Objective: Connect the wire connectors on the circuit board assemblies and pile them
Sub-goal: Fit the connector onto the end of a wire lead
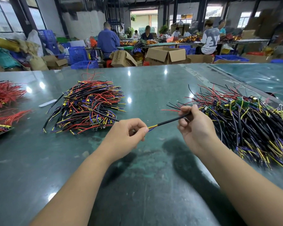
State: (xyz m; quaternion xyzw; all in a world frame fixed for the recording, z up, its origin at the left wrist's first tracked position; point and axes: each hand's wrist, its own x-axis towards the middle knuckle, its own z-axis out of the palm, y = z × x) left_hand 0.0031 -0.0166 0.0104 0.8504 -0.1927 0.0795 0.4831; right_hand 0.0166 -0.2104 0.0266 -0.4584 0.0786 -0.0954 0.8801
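A black-sleeved cable [168, 121] with yellow and blue wires at its end is stretched between my hands above the green table [153, 88]. My left hand [129, 134] pinches the yellow and blue wire ends. My right hand [194, 123] grips the black sleeve further along, beside a large heap of wired circuit board assemblies [252, 124] on the right. A second pile of assemblies [88, 106] lies at centre left, apart from both hands.
Bundles of red wires [3, 95] lie at the table's left edge, with a white strip [47, 103] near the left pile. Beyond the table stand cardboard boxes [167, 54], blue crates [77, 54] and several seated people.
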